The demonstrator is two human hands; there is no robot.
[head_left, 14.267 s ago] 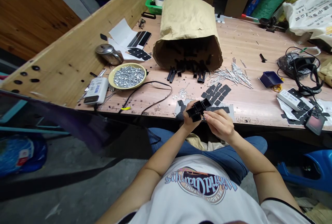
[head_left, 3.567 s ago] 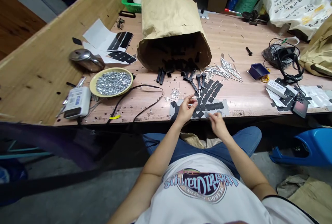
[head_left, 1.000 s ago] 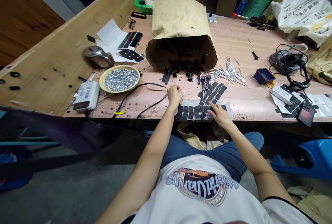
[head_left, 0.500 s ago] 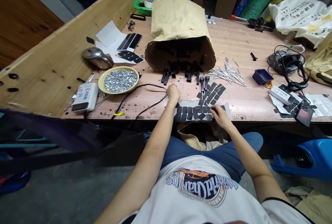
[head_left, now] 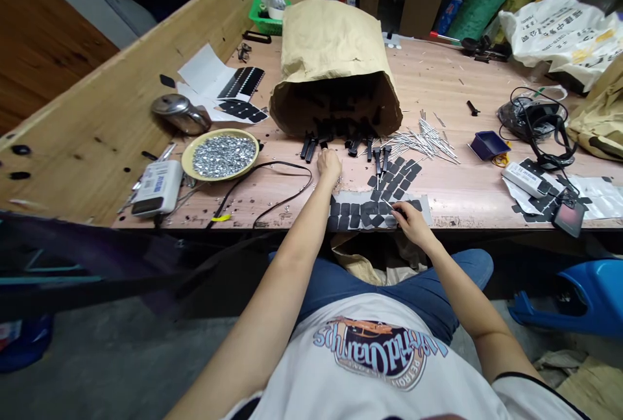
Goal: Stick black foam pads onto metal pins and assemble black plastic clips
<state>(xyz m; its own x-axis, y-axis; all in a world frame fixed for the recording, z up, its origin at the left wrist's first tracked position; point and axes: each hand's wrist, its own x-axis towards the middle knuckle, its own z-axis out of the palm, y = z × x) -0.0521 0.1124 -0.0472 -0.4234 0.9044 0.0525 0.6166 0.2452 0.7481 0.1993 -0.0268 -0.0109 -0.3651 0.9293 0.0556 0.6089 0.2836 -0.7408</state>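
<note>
My left hand (head_left: 329, 164) reaches to the mouth of a brown paper sack (head_left: 335, 37), its fingers bunched on the near end of a black plastic part (head_left: 324, 145). More black parts (head_left: 307, 147) lie beside it, spilling from the sack. In a pinch, my right hand (head_left: 409, 220) holds a thin metal rod (head_left: 387, 204) over black rounded pads (head_left: 355, 208) spread on a grey sheet (head_left: 424, 204). Just beyond the pads are two black parts with rods in them (head_left: 382, 159). A heap of loose metal rods (head_left: 423, 139) lies to their right.
At left stand a yellow bowl of small metal pieces (head_left: 187, 160), a metal pot (head_left: 178, 113) and a white box-shaped device (head_left: 158, 187). A black cord (head_left: 277, 163) curves across the table. A blue tray (head_left: 489, 145) and a black headset (head_left: 549, 131) sit at right.
My left hand has moved forward to the black parts at the sack's mouth. My right hand stays almost in place with the rod. The view has shifted slightly.
</note>
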